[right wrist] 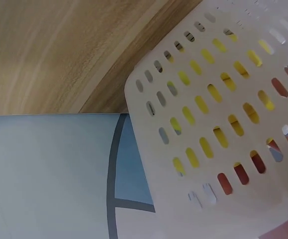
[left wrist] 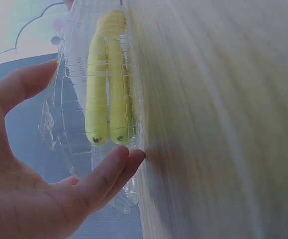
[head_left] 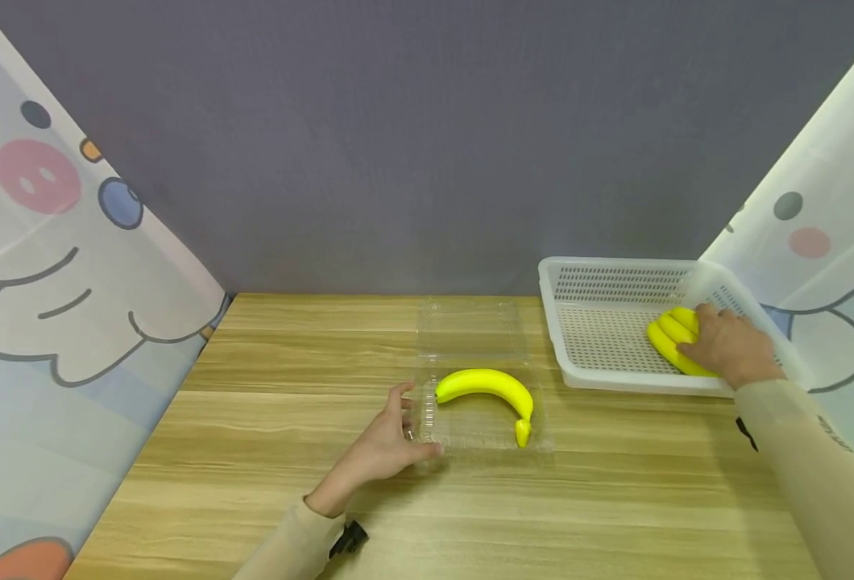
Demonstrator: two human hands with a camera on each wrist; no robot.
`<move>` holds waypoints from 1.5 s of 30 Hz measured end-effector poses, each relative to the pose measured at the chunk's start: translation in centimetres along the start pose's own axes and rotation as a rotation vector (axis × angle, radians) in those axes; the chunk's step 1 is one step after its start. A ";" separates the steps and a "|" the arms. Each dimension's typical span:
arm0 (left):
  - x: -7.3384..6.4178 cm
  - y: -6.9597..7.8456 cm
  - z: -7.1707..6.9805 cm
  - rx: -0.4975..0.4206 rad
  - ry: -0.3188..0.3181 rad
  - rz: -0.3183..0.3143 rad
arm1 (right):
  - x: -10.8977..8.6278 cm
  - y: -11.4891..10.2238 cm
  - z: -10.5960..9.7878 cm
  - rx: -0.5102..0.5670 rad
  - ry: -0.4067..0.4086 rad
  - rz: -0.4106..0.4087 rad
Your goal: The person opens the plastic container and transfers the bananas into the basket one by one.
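A clear plastic clamshell box [head_left: 470, 326] lies on the table with its lid folded back. Inside it a yellow banana [head_left: 495, 383] curves to the right; through the wall in the left wrist view, two banana lengths [left wrist: 97, 94] show one above the other. At the box's left end is my left hand [head_left: 383, 443], thumb and fingers spread wide around the corner and touching the plastic. My right hand [head_left: 735, 346] reaches into a white basket [head_left: 608, 379] and grips a banana among several yellow bananas [head_left: 669, 342]. Its fingertips are partly hidden.
The white basket stands at the table's back right, its slotted walls [right wrist: 148, 124] rising around the bananas. A grey panel [head_left: 398, 161] closes off the back. Printed cloths [head_left: 72, 282] hang on both sides of the wooden table [head_left: 253, 419].
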State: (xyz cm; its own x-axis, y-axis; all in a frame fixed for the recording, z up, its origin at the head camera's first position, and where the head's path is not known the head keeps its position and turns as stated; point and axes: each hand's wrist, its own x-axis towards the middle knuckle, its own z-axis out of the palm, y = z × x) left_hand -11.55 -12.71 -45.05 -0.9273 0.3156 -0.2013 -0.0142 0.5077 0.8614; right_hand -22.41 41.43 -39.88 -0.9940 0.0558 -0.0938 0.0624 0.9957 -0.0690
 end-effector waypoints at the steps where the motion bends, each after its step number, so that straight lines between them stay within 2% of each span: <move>1: 0.0 0.0 0.0 0.000 0.001 0.000 | 0.0 -0.1 0.0 -0.001 0.004 0.000; 7: 0.0 0.0 0.0 0.003 0.004 0.008 | -0.2 -0.1 -0.2 -0.005 0.023 0.008; 16: 0.0 0.0 0.0 -0.009 0.002 0.011 | -0.7 -0.7 -1.2 0.049 0.041 0.014; 24: 0.1 0.0 0.0 -0.005 0.006 0.011 | -1.4 -2.2 -2.5 0.057 0.079 -0.032; 33: 0.0 0.0 0.0 0.006 0.000 0.006 | -2.4 -4.8 -3.5 0.070 0.115 -0.084; 45: 0.1 0.1 -0.1 0.008 -0.001 0.010 | -4.0 -8.9 -4.5 0.109 0.263 -0.113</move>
State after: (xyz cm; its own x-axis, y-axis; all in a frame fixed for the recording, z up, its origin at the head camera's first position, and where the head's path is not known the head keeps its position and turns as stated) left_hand -11.66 -12.71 -44.96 -0.9269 0.3216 -0.1935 -0.0023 0.5108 0.8597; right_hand -19.40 32.64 -34.43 -0.9833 -0.0235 0.1804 -0.0550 0.9836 -0.1717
